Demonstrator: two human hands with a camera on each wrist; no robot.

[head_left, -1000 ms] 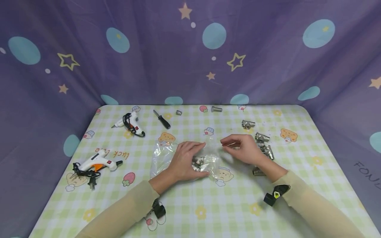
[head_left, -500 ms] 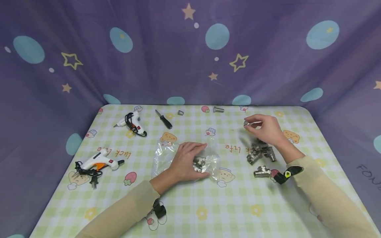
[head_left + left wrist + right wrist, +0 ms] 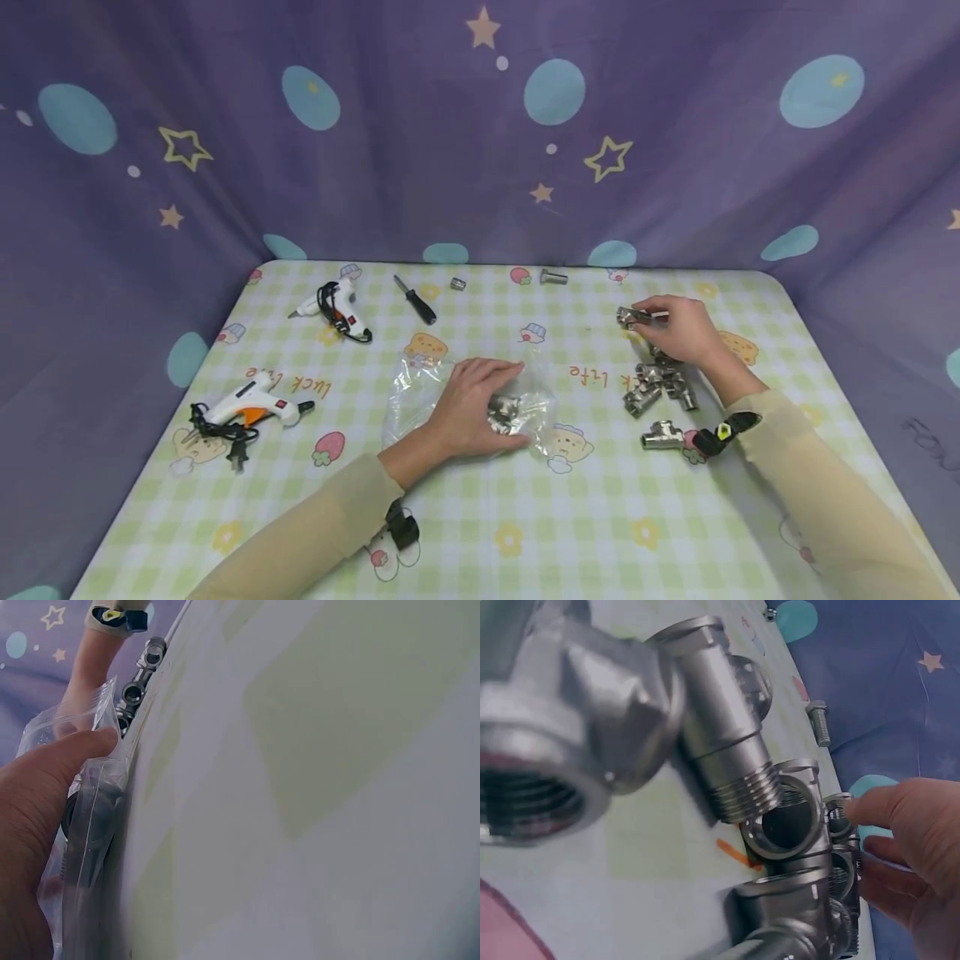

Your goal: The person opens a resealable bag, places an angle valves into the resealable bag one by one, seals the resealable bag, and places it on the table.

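A clear plastic bag lies in mid-table in the head view, with metal fittings inside. My left hand holds the bag, fingers and thumb curled around its filled end; in the left wrist view the thumb presses on the plastic. Toward the back right, my right hand pinches a threaded metal tee fitting between thumb and fingers. Just below that hand sits a cluster of similar tee fittings, and another tee fitting lies nearer the front. The right wrist view shows several of them close up.
Two white glue guns with black cords lie at the left. A black-handled screwdriver, a small metal coupling and a metal bolt rest along the back. A purple curtain stands behind the checked tablecloth.
My right hand has moved from beside the bag to the back right and taken hold of a tee fitting there. The left hand stays on the bag.
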